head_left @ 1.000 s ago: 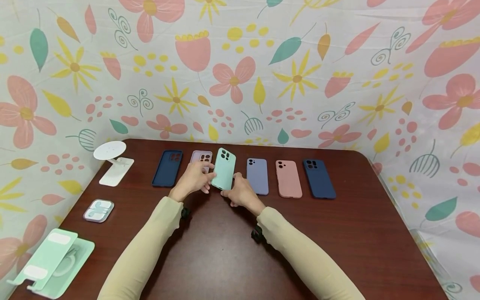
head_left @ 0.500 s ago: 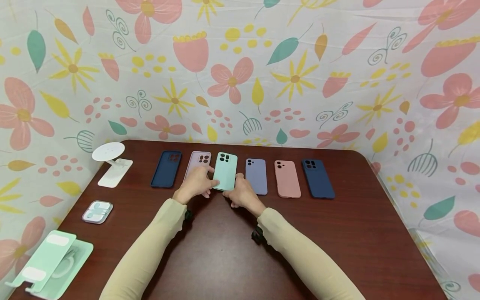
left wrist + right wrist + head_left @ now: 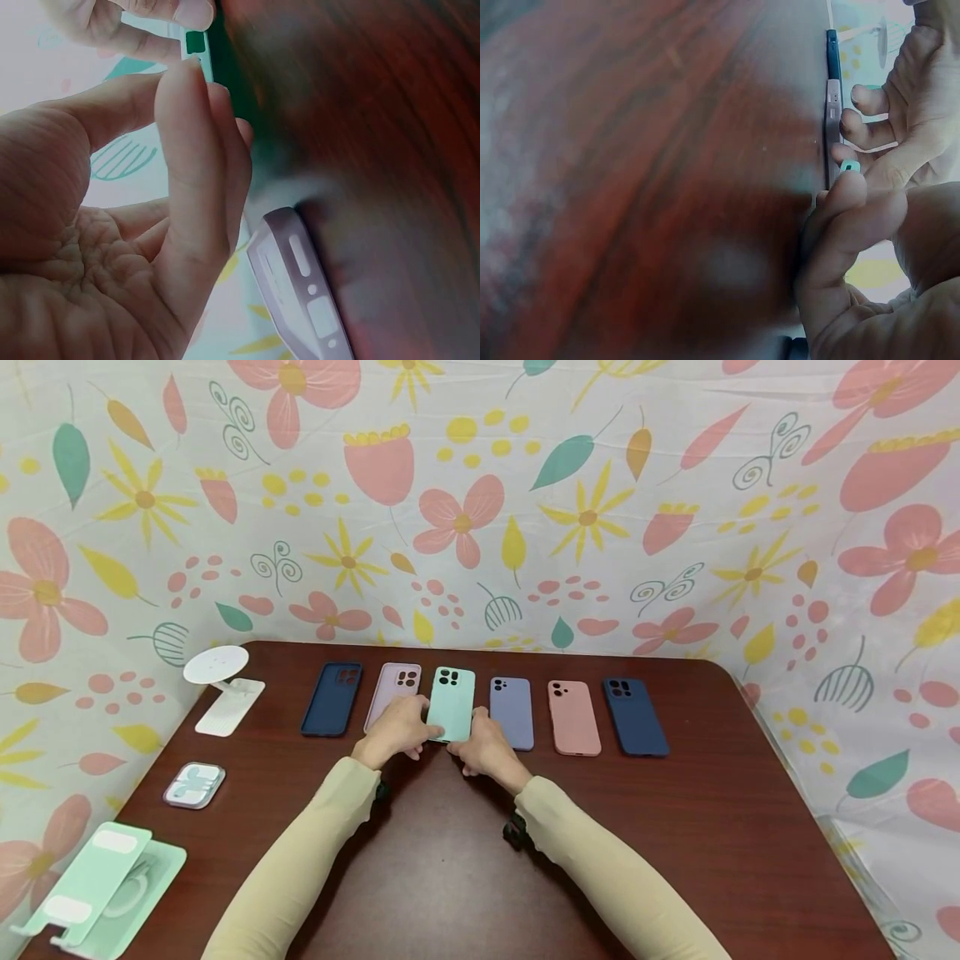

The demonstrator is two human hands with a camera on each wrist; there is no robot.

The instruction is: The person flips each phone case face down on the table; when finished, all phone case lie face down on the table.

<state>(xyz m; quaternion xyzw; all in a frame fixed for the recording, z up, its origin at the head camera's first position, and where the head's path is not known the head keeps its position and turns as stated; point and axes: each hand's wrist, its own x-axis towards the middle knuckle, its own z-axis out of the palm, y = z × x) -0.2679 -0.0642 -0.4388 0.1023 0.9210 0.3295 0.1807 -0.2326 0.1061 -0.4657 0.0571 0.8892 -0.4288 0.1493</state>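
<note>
A mint green phone case (image 3: pixel 451 706) with a camera cutout at its top stands in the row on the table, flat or nearly so. My left hand (image 3: pixel 397 727) pinches its lower left corner between thumb and fingers. At the lower right corner my right hand (image 3: pixel 486 745) grips the edge. In the left wrist view the bottom edge of the mint case (image 3: pixel 196 43) shows between the fingertips of both hands. Only a small bit of the mint case (image 3: pixel 849 166) appears in the right wrist view. My left forearm side lies close to a lilac phone case (image 3: pixel 390 687), partly covering it.
A dark blue case (image 3: pixel 332 699) lies at the row's left end. To the right lie a periwinkle case (image 3: pixel 513 714), a pink case (image 3: pixel 576 718) and another blue case (image 3: pixel 637 717). Along the left stand a white stand (image 3: pixel 231 706), boxed earphones (image 3: pixel 194 785) and a green folding stand (image 3: pixel 112 885).
The mint case has been lowered and turned from a tilt to nearly straight in the row. My left hand has slid down its left edge toward the bottom corner; my right hand has barely moved.
</note>
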